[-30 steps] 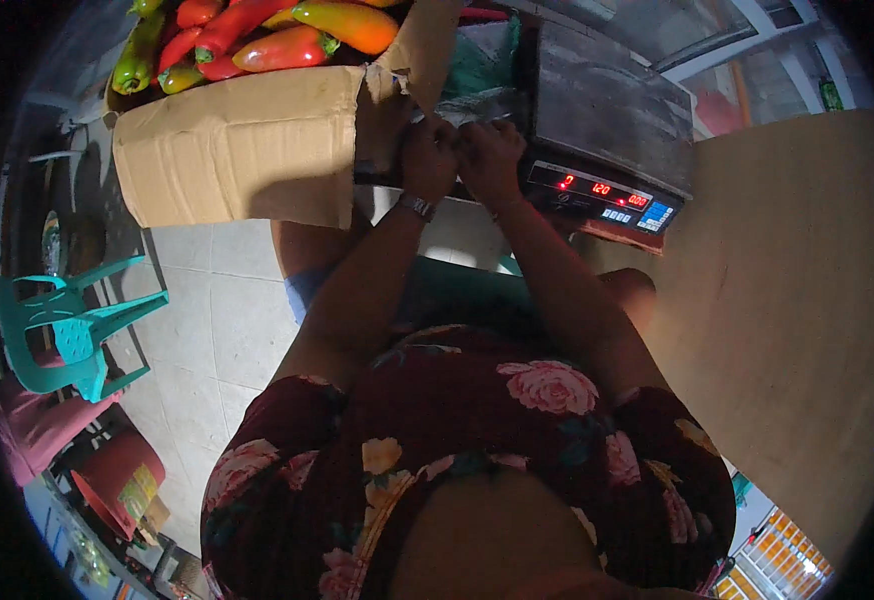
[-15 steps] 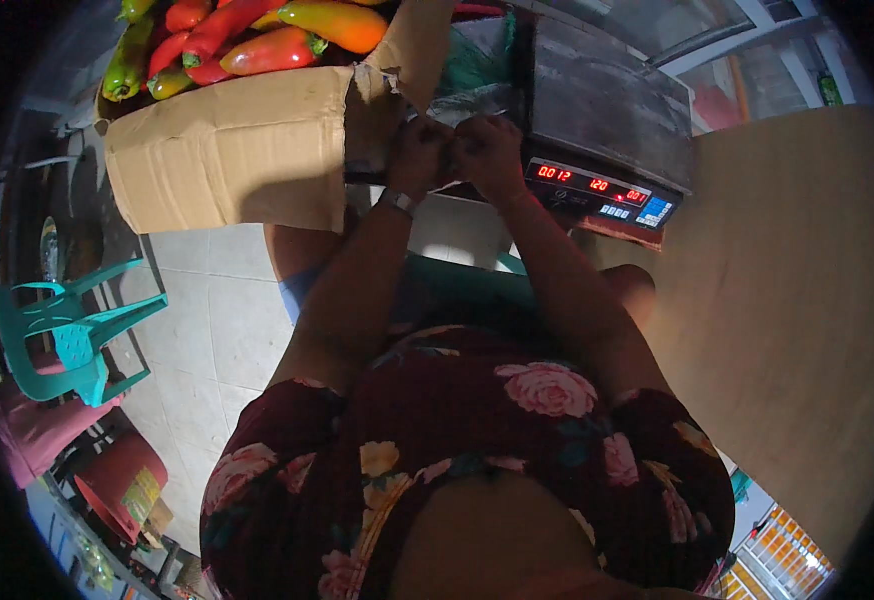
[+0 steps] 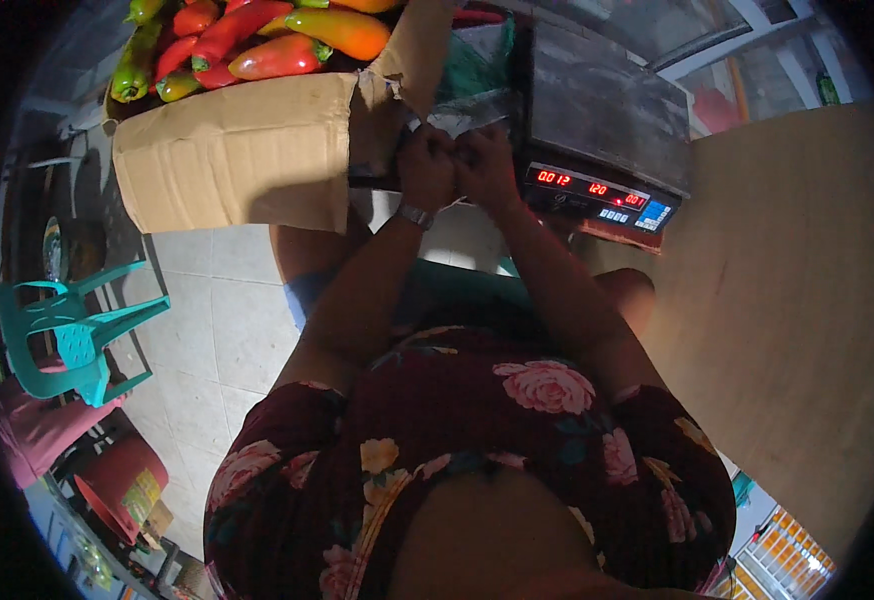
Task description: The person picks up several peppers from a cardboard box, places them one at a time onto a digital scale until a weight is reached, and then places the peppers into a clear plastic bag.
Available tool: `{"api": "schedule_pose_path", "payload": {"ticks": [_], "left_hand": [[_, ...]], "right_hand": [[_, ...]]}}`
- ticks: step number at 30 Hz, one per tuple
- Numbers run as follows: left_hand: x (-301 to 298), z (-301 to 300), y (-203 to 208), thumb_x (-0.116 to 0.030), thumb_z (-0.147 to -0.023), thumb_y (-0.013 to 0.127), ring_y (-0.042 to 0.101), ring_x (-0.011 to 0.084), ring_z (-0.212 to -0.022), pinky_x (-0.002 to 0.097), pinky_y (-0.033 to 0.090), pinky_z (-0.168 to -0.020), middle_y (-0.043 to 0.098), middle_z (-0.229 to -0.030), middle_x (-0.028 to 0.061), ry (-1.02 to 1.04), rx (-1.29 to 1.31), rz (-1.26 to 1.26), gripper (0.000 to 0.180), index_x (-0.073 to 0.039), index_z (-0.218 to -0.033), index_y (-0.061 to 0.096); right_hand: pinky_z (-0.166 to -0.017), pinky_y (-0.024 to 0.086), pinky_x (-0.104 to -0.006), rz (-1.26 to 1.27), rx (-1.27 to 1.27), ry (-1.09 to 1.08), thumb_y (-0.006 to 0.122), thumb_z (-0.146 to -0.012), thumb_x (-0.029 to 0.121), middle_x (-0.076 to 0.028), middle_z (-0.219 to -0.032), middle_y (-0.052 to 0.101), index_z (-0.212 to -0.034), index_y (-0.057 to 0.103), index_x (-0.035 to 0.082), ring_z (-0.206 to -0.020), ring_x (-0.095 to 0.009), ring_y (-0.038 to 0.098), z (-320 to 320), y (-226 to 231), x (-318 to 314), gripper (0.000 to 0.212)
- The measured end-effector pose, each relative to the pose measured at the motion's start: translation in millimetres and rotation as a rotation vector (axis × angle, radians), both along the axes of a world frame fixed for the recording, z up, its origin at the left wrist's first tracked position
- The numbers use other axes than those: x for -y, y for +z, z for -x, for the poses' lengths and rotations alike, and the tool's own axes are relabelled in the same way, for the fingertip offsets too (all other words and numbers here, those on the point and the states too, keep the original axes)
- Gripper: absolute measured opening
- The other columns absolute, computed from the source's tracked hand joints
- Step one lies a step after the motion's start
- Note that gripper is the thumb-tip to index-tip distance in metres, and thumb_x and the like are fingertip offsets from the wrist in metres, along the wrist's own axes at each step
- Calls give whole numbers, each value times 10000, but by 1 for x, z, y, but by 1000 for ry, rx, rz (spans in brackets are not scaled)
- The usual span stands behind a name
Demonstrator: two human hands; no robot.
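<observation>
My left hand (image 3: 427,168) and my right hand (image 3: 487,168) are close together between the cardboard box and the scale. The fingers of both are bent in a pinch at the near edge of a thin clear plastic bag (image 3: 474,108). Fine details at the fingertips are hard to make out in the shade. Just beyond lies crumpled green plastic (image 3: 487,55). To the left, the open cardboard box (image 3: 242,150) is heaped with red, orange and green peppers (image 3: 282,57). A digital scale (image 3: 607,110) with a dark flat platform and lit red digits stands right of my right hand.
A brown wooden board (image 3: 787,270) spans the right side. On the pale tiled floor (image 3: 197,310) at left stands a teal plastic chair (image 3: 82,325), with a red bucket (image 3: 122,485) below it. A white and orange crate (image 3: 782,555) sits at lower right.
My hands have drawn slightly toward me and remain pinched near the clear plastic. The box appears shifted a little right and down in view. The scale looks the same.
</observation>
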State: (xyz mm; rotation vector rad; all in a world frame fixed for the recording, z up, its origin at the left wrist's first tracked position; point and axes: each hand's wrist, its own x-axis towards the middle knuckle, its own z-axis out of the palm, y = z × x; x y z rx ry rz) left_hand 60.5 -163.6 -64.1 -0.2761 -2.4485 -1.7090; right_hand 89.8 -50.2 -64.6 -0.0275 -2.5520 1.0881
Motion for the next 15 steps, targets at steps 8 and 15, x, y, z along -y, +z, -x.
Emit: {"api": "schedule_pose_path", "payload": {"ticks": [8,15], "left_hand": [[7,-4,27,-41,-703,561,573,272,-823,368,460,-683,594,-844,104,-304,-312,136,85,-43,-787,574],[2,-24,125,-223,-839,555,495,263,-1106,420,441,-869,514,-1186,117,-376,110,-791,391,-75,-1192,475]], "right_hand": [[-701,440,-403,88,169,-93,614,-714,213,-142,-746,607,-857,607,47,-756,-321,582,-26,42,-1,220],[-551,509,-294,564,331,20,529,-850,150,-96,-688,618,-886,616,-13,-581,-185,614,-60,175,-31,188]]}}
